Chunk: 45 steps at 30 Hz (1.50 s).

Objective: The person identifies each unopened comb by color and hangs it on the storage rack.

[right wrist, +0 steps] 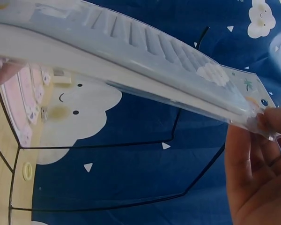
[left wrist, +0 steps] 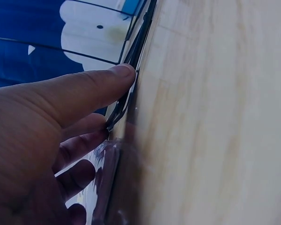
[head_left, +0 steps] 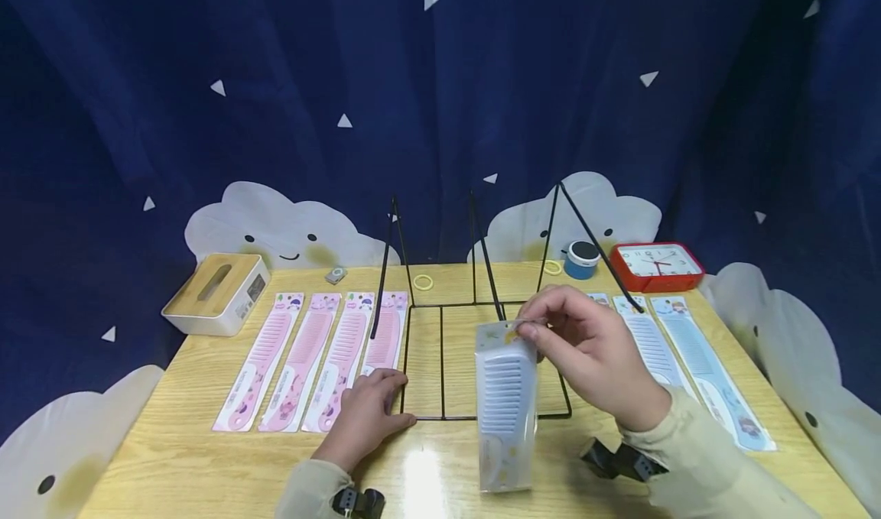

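My right hand (head_left: 595, 351) pinches the top card of a packaged pale blue comb (head_left: 502, 397) between thumb and fingers. The comb hangs upright above the near edge of the black wire rack (head_left: 442, 366). Seen from the right wrist, the comb's clear plastic sleeve (right wrist: 145, 89) stretches left from the fingertips. Down at the rack's front left corner, my left hand (head_left: 372, 412) grips the base wire. From the left wrist, the thumb (left wrist: 103, 84) lies along one side of the wire (left wrist: 131, 70) and the fingers curl at the other.
Several packaged pink combs (head_left: 255, 362) lie in a row left of the rack, blue ones (head_left: 709, 366) to its right. Long rack prongs (head_left: 485, 251) slope forward. Behind stand a tissue box (head_left: 234, 313), a small blue speaker (head_left: 581, 261), a red clock (head_left: 657, 267) and yellow rings (head_left: 423, 282).
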### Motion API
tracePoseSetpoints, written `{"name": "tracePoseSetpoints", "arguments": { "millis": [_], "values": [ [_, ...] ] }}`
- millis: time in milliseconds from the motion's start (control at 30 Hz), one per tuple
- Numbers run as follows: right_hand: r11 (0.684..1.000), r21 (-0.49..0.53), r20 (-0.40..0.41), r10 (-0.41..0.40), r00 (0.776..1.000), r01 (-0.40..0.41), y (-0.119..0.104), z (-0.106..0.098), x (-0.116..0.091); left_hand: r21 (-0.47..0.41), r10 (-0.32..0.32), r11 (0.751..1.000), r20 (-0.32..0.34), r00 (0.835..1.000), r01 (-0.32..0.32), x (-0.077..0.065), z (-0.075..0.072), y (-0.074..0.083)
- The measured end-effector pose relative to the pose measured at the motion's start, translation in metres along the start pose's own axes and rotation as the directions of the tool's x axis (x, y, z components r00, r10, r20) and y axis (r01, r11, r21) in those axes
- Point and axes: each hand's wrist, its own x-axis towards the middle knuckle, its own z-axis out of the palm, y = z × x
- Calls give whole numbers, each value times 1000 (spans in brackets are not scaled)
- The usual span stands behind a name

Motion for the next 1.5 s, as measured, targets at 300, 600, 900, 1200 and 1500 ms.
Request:
{"name": "tracePoseSetpoints", "arguments": {
  "millis": [300,600,900,1200,1500],
  "values": [
    [999,-30,-17,-11,1000,11,-2,4,4,-3,0,1000,3,1000,0,1,1,1],
    [995,-101,-49,10,999,-15,14,6,23,20,1,1000,-1,1000,-1,0,-1,3],
    [975,-196,-82,85,993,-100,45,2,65,48,6,999,-15,1000,-5,1,1,1],
    [949,-236,-160,172,972,-207,79,0,111,45,14,999,-16,1000,-13,1,-1,2],
    [934,-207,-226,245,943,-292,97,-5,136,60,0,998,-3,1000,0,1,-1,3]
  ]
}}
